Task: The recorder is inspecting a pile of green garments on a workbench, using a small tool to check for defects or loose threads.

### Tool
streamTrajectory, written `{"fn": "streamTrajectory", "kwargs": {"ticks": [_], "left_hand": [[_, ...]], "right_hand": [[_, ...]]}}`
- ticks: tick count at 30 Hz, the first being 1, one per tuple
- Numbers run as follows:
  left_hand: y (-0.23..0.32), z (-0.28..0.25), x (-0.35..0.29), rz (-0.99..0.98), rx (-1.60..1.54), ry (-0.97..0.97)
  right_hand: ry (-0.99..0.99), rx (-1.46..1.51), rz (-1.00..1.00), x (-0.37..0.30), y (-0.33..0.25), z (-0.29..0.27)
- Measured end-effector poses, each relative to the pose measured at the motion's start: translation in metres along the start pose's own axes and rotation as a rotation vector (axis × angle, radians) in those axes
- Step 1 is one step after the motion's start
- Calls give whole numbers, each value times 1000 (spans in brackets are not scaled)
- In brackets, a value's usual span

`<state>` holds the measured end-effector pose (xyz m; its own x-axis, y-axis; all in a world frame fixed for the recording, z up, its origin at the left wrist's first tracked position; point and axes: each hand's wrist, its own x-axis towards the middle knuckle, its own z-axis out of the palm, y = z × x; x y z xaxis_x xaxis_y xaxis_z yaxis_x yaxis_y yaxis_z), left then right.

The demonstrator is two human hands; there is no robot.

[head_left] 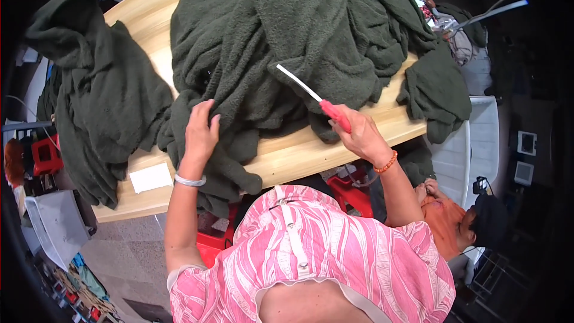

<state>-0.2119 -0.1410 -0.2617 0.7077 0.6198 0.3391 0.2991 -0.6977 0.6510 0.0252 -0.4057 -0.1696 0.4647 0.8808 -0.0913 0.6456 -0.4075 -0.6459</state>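
Observation:
A large heap of dark green fleecy fabric (299, 18) covers the middle of the wooden table (293, 158) in front of me. My left hand (201, 130) lies on a fold of it near the table's front edge, fingers stretched and thumb apart. In my right hand (362, 134) is a slim tool with a red handle (335, 115) and a pale straight shaft or blade; its exact kind does not show. Its tip points up and left over the fabric. My right fingers are wrapped round the handle.
Another dark green piece (107, 90) hangs over the table's left end, beside a white paper (150, 177). More green fabric (439, 96) drapes over the right end, near a pale bin (478, 143). A person in orange (442, 221) sits at my right. A red stool (350, 194) is below the table.

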Motion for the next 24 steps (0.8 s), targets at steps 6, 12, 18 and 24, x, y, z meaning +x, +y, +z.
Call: {"fn": "streamTrajectory", "kwargs": {"ticks": [6,12,18,24], "left_hand": [[37,95,-43,-859,-649,-496],[35,165,-55,-1119,-921,-69],[13,67,37,-602,-1366,241],[-35,-48,85,-373,-1583,476]], "right_hand": [[-60,-49,93,-20,17,4],[-146,-91,148,-30,16,20],[-63,229,-113,43,-2,43],[351,395,7,140,45,10]]}}
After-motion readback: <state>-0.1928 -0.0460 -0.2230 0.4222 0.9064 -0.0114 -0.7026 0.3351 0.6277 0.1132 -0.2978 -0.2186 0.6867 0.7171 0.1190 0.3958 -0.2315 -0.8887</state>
